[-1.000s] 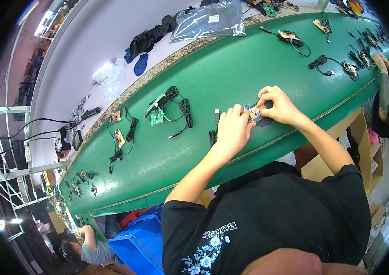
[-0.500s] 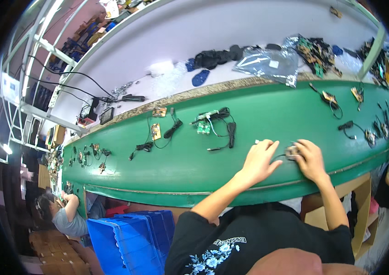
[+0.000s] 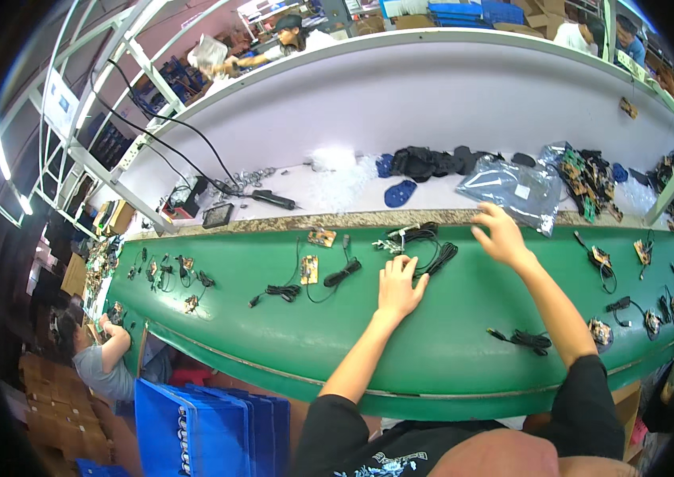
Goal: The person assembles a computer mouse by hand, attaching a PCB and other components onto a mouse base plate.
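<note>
My left hand (image 3: 400,288) rests on the green belt with its fingers stretched out, beside a coiled black cable (image 3: 439,258) and a small circuit board (image 3: 389,246). Whether its fingertips touch the board I cannot tell. My right hand (image 3: 502,237) is held up over the far side of the belt, fingers apart and nothing in them. Below it, left of my right forearm, lies a bundled black cable (image 3: 529,341). Just right of that forearm sits a round board piece (image 3: 600,334).
More boards with cables lie along the green belt (image 3: 448,358), including a tan board (image 3: 309,269) to the left. A clear plastic bag (image 3: 512,191) and black cloth pieces (image 3: 428,162) occupy the back ledge. Blue crates (image 3: 210,429) stand lower left; a co-worker (image 3: 106,358) sits beyond.
My view has tilted up. Both hands have left the small board piece they were handling; the left moved to the coiled cable, the right rose toward the far edge.
</note>
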`<state>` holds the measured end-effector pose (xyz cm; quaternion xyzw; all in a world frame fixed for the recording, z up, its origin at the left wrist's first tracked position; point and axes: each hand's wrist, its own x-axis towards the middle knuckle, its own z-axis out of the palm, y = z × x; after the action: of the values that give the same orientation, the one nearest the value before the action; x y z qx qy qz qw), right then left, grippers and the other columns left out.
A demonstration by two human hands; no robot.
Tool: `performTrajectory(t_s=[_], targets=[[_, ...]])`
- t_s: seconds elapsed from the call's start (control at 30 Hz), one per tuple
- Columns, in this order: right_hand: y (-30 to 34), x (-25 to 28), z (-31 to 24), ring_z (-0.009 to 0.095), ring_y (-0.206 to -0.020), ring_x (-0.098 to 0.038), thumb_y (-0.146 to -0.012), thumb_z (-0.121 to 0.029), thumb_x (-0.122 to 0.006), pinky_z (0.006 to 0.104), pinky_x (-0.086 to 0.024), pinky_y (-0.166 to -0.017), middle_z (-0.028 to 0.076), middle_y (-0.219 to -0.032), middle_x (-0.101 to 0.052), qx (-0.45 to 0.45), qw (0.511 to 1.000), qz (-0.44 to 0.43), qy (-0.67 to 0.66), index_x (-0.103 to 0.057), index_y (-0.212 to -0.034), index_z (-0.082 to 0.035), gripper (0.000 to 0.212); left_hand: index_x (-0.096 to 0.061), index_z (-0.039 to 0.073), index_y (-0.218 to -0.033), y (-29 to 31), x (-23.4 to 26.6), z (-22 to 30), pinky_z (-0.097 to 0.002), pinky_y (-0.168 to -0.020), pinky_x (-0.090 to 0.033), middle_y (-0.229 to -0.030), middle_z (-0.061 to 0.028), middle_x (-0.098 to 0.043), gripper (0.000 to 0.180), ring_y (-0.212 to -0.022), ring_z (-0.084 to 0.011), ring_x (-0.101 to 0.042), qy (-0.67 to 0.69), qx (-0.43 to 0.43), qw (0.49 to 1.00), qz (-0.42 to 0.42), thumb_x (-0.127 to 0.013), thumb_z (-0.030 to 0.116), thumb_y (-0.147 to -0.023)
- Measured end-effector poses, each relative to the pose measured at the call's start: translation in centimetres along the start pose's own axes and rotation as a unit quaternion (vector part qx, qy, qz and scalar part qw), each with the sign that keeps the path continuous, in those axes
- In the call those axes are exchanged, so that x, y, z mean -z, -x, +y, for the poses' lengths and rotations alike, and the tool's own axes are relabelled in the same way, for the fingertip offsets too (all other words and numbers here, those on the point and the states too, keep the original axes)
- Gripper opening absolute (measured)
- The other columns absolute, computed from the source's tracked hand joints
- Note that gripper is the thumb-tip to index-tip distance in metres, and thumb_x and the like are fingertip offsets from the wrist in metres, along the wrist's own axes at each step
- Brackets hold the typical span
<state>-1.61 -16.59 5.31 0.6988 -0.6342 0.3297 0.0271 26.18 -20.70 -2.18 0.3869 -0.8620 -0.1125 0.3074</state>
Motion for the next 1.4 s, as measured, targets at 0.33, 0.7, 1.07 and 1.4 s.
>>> performTrajectory(t_s=[0.33, 0.7, 1.07, 1.4], targets=[[-12.1, -6.4, 8.0, 0.032, -0.143, -0.039, -0.092, -0.039, -0.062, 0.0613, -0.024, -0.117, 0.010, -0.153, -0.044, -0.106, 0.949, -0.144, 0.259, -0.063, -0.127, -0.001, 0.052, -0.067, 0.004, -0.117, -0.4, -2.0, 0.0, -0.0434, -0.090, -0.045, -0.115, -0.0112, -0.060, 0.038, -0.109, -0.0309, -0.057, 0.110, 0.034, 0.992, 0.056, -0.070, 0.028, -0.088], [10.2, 3.1, -11.2, 0.034, -0.093, -0.061, -0.077, -0.005, -0.068, 0.0457, -0.045, -0.086, 0.015, -0.104, -0.068, 0.158, 0.970, -0.183, 0.010, -0.068, -0.087, -0.001, 0.012, -0.060, 0.005, -0.130, 1.4, -0.6, 1.7, -0.0443, -0.100, -0.040, -0.128, -0.0149, -0.056, 0.059, -0.122, -0.0323, -0.050, 0.175, -0.249, 0.952, 0.033, -0.073, 0.039, -0.083], [-14.4, -14.1, -8.1, 0.037, -0.099, -0.065, -0.089, -0.010, -0.065, 0.0418, -0.051, -0.087, 0.018, -0.106, -0.067, 0.109, 0.984, -0.112, -0.082, -0.069, -0.109, -0.002, 0.022, -0.067, 0.004, -0.115, 2.0, -1.3, 2.9, -0.0410, -0.095, -0.043, -0.115, -0.0112, -0.059, 0.044, -0.114, -0.0285, -0.052, 0.189, -0.283, 0.935, -0.097, -0.073, 0.035, -0.083], [-21.1, -21.9, -6.1, 0.036, -0.092, -0.067, -0.084, -0.022, -0.072, 0.0456, -0.052, -0.079, 0.016, -0.095, -0.070, 0.054, 0.984, -0.169, 0.012, -0.069, -0.091, -0.004, 0.019, -0.065, 0.006, -0.109, 1.9, -1.9, 2.9, -0.0402, -0.092, -0.041, -0.110, -0.0092, -0.057, 0.042, -0.109, -0.0272, -0.051, 0.193, -0.274, 0.938, -0.091, -0.073, 0.036, -0.081]])
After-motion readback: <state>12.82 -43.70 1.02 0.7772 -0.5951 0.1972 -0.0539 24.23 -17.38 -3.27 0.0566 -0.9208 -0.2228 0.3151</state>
